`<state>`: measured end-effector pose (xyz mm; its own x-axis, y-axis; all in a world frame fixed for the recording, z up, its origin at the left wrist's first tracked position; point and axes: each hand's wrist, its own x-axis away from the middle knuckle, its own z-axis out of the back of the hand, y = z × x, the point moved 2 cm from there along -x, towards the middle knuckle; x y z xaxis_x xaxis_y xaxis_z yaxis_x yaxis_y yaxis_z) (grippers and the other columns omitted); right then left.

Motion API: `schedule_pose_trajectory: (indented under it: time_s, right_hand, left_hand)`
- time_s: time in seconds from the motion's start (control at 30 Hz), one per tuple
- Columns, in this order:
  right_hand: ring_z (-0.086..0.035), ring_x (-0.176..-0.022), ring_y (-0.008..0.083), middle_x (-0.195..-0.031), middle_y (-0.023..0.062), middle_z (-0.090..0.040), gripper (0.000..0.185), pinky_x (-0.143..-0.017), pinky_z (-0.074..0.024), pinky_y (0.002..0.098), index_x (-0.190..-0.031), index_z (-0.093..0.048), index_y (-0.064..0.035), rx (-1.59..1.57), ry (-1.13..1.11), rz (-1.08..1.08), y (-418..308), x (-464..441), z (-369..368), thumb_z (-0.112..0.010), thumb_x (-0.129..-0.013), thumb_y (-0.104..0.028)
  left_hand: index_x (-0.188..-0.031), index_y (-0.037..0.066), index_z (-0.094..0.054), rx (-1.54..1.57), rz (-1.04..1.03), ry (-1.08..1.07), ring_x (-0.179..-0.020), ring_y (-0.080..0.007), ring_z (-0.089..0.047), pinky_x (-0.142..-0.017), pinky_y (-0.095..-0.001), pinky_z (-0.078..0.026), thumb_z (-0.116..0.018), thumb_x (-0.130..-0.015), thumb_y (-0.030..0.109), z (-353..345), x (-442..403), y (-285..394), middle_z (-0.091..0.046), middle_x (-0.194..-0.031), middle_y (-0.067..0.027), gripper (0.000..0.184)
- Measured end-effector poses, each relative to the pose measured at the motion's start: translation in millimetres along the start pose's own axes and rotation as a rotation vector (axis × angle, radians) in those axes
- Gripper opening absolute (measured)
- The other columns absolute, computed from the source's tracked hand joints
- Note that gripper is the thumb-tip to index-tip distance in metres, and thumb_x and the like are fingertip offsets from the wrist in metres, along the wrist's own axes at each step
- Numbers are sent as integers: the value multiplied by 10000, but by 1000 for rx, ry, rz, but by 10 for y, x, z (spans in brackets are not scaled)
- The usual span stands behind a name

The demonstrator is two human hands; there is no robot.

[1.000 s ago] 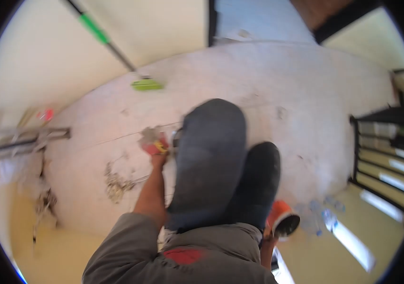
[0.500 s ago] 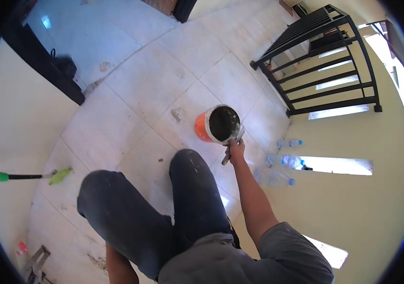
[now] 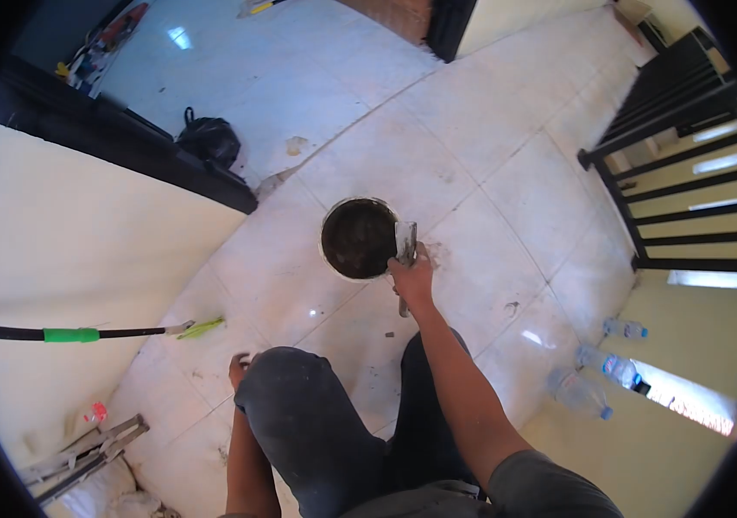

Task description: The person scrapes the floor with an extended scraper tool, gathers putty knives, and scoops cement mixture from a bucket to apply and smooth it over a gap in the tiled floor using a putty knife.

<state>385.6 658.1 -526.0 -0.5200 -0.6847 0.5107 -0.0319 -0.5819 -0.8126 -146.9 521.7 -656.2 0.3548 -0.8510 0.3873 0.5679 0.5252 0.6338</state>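
My right hand (image 3: 411,281) is closed around a flat-bladed trowel (image 3: 405,233), its pale, smeared blade pointing up over the bucket's rim and its handle end below the fist. Against the hand is the near right rim of a round bucket (image 3: 326,252) with dark, wet-looking mortar (image 3: 357,240) inside. Whether the fingers also grip the rim is hidden. Beside my bent left knee, low on the left, is my left hand (image 3: 240,369), fingers slightly curled and apart with nothing seen in them; the knee covers part of it.
Plastic bottles (image 3: 580,393) lie by the right wall. A black railing (image 3: 683,203) stands at upper right. On the left, a green-banded pole (image 3: 71,334) reaches toward a small green brush (image 3: 202,328). A black bag (image 3: 210,141) rests at the doorway; a metal stepladder (image 3: 92,457) is lower left.
The bucket has shifted left across the tiles, along with my right hand and the trowel. My view has turned, and my left hand has come into sight beside the knee.
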Motion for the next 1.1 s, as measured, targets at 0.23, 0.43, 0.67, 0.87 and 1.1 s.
schedule_pose_trajectory:
  time_s: [0.23,0.43,0.67,0.87,1.1]
  right_hand:
    - [-748,-975,431,-999,267,-758,678,-854,-587,478,-1370,-554,59,358,-118,219,-472,204,561,-847,-846,-254]
    - [-711,-1018,515,-1038,362,-712,762,-881,-573,532,-1518,-400,143,471,-492,253,-791,359,529,-743,-907,-155]
    - [-739,-785,386,-891,266,-716,453,-692,-603,466,-1329,-520,112,372,-455,-141,-319,-244,-539,-678,-965,-106]
    - [-752,-602,334,-750,250,-708,263,-563,-605,436,-1116,-581,123,234,-313,-268,407,-610,-1016,-629,-954,-78]
    - [-745,-955,477,-1004,339,-733,435,-833,-620,498,-1200,-617,133,284,-278,-249,502,-773,-1149,-683,-845,-110]
  left_hand:
    - [-1348,47,-640,-95,-21,-287,-1047,-280,-732,-890,-400,-594,-893,-863,381,-324,-887,1891,-732,-1177,-210,642]
    - [-1694,82,-71,-582,-88,-412,-1571,-459,-195,-1240,-589,-274,-994,-667,538,-1259,-1387,2242,-147,-1692,-329,1454]
    - [-1643,145,337,-602,173,-334,-1574,-536,287,-1264,-700,21,-1057,-519,555,-1844,-1217,2085,353,-1690,-316,1837]
    - [-1633,152,357,-601,189,-402,-1572,-546,282,-1263,-700,14,-1056,-541,527,-1782,-1213,2139,362,-1681,-325,1825]
    - [-1629,132,358,-669,209,-428,-1565,-566,274,-1266,-698,8,-1035,-581,544,-1820,-1267,2053,368,-1671,-338,1791]
